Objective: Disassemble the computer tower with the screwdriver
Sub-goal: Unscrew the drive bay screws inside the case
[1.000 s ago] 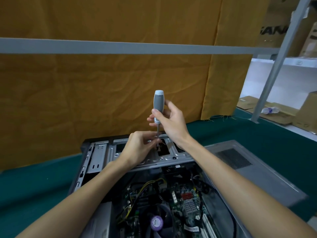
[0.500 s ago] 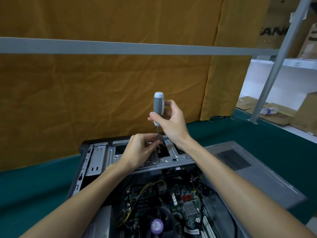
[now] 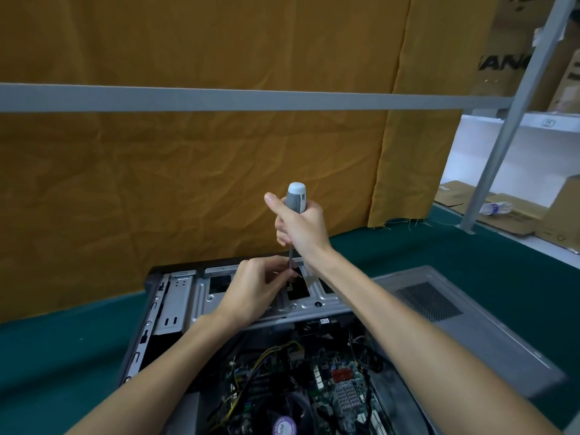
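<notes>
A big brown cardboard box (image 3: pixel 508 54) on the shelf at the top right is showing fat black letters, "ANC", cut off at both ends. A small mark on the white shelf edge (image 3: pixel 548 122) is too blurry to read.

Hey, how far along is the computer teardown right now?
Done: the side panel is off and lies beside the open tower, so the circuit board shows. In hand: the right hand grips the screwdriver upright over the metal drive bracket, while the left hand pinches its shaft near the tip. Left: the bracket, cables and board are all still inside.
</notes>
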Demonstrator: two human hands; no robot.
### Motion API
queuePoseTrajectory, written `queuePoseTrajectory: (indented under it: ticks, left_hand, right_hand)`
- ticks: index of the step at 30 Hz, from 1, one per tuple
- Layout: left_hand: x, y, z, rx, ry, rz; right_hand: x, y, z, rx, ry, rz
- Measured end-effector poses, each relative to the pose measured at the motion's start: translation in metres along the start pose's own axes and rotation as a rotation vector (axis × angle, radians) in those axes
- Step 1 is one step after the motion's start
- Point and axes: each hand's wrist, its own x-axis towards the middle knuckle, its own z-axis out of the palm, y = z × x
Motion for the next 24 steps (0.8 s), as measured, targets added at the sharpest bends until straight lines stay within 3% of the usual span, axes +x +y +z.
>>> queuePoseTrajectory:
  ticks: [6,12,19,24]
  left_hand:
    - [-0.001,0.002,-0.003,-0.048,-0.021,-0.032]
    - [0.004,0.000,-0.003,-0.107,0.022,-0.072]
    - [0.005,0.001,-0.001,0.025,0.111,-0.074]
    - [0.006,0.004,-0.001,-0.082,-0.039,-0.039]
  right_hand:
    - [0.005,-0.009,-0.009,0.097,-0.297,0.125]
    - [0.000,-0.001,-0.016,0.152,-0.040,0.112]
    - [-0.009,0.001,-0.014,0.141,-0.206,0.108]
    - [-0.011,-0.001,-0.011,0.158,-0.179,0.121]
